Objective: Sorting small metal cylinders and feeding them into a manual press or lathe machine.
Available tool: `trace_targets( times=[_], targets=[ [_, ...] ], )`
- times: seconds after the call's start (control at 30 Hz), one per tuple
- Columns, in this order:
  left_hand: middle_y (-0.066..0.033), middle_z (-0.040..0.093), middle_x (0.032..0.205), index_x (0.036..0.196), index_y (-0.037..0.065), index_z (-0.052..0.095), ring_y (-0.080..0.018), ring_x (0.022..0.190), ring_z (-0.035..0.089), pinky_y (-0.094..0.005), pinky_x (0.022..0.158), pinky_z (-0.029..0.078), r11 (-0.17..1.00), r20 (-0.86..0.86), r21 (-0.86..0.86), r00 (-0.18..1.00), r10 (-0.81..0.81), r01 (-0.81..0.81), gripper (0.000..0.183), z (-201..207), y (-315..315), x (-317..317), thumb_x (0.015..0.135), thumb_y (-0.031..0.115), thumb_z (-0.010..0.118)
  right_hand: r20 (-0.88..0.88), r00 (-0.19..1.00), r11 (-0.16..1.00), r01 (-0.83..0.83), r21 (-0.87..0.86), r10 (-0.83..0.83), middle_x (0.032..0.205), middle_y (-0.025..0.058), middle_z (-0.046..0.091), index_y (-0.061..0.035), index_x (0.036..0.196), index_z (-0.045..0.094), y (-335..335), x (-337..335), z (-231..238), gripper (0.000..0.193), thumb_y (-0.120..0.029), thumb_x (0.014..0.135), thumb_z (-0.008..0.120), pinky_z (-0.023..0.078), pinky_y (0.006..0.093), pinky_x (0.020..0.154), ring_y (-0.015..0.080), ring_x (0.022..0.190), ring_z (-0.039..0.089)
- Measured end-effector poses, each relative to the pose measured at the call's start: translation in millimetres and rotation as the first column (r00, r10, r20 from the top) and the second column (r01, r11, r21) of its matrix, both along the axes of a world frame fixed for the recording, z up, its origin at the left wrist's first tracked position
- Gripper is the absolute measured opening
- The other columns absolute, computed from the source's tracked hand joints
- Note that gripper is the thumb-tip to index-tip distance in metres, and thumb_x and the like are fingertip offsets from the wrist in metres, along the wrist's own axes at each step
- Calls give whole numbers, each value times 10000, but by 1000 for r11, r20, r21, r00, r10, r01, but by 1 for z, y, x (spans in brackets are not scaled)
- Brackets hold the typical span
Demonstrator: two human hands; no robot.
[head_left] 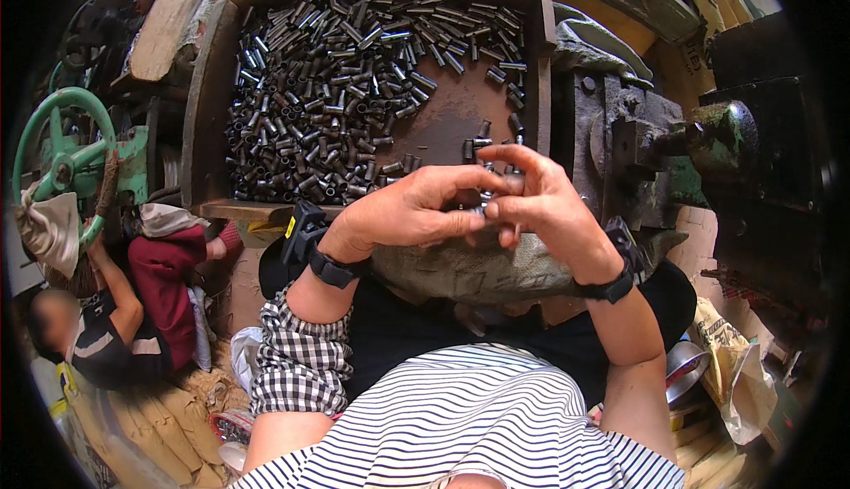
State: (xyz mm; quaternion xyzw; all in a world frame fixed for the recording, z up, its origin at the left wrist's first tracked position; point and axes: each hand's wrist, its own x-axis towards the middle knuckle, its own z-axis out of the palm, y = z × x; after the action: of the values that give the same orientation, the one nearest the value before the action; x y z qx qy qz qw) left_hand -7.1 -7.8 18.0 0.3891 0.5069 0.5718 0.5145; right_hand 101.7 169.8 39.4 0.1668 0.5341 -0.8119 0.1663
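My left hand (403, 210) and my right hand (547, 210) meet over the near edge of a shallow wooden tray (443, 121). Thumb and fingers of each are bent in toward one another in a pinch. Whatever lies between the fingertips is small and partly covered, so I cannot make it out. A large heap of short metal tubes (310, 117) fills the left and far parts of the tray. A few loose metal tubes (516, 123) lie by its right wall, just beyond my right hand.
A dark, heavy machine (620, 135) stands right of the tray. At the left, a person (115, 321) sits near a green handwheel (62, 166). A grey sack cloth (469, 272) covers my lap. A metal bowl (686, 369) and a torn paper sack (730, 365) are at lower right.
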Motion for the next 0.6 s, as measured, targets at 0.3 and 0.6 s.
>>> trace_targets(
  times=[0.3, 0.6],
  targets=[
    [-25, 562, 762, 999, 4, 553, -96, 577, 571, -184, 425, 401, 816, -3, -245, 842, 540, -524, 227, -8, -24, -27, 774, 24, 532, -71, 665, -67, 180, 981, 743, 849, 125, 540, -31, 867, 586, -8, -22, -32, 213, -32, 662, 640, 504, 348, 613, 271, 745, 619],
    [-152, 616, 808, 901, 36, 596, -343, 816, 603, -411, 706, 489, 931, -896, -180, 444, -20, -319, 221, -22, -14, -15, 717, 117, 689, 176, 638, -185, -53, 981, 749, 894, 169, 539, -5, 829, 580, -10, -35, -28, 181, 11, 658, 637, 505, 374, 642, 298, 754, 624]
  ],
)
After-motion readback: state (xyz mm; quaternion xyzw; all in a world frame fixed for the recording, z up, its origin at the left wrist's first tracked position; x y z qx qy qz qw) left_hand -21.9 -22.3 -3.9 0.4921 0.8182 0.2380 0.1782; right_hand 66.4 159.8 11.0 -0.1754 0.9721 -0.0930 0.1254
